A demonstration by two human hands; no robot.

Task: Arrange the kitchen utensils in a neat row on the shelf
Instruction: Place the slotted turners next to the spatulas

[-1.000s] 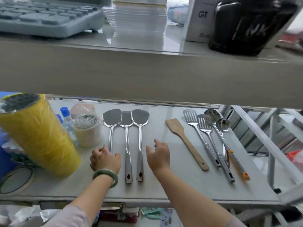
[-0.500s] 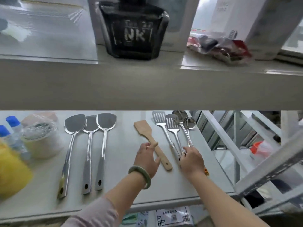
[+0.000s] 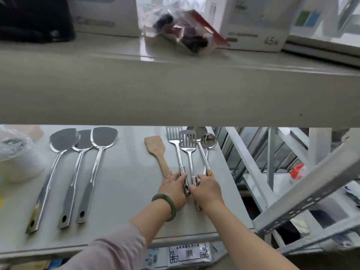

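**Both hands on the handles at the shelf's right end**

On the pale grey shelf (image 3: 124, 182) lie three shiny steel turners (image 3: 82, 152) side by side at left, handles toward the person. Further right are a wooden spatula (image 3: 156, 151), two slotted steel turners (image 3: 184, 145) and a small ladle (image 3: 208, 141), crowded together. The left hand (image 3: 174, 189), with a green bangle (image 3: 165, 205) on its wrist, and the right hand (image 3: 207, 190) cover the handle ends; fingers curl over them, though a firm grasp cannot be told.

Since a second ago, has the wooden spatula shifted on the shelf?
Yes. The wooden spatula has turned straighter and lies nearer the slotted turners, judged against the three solid spatulas, which stayed put.
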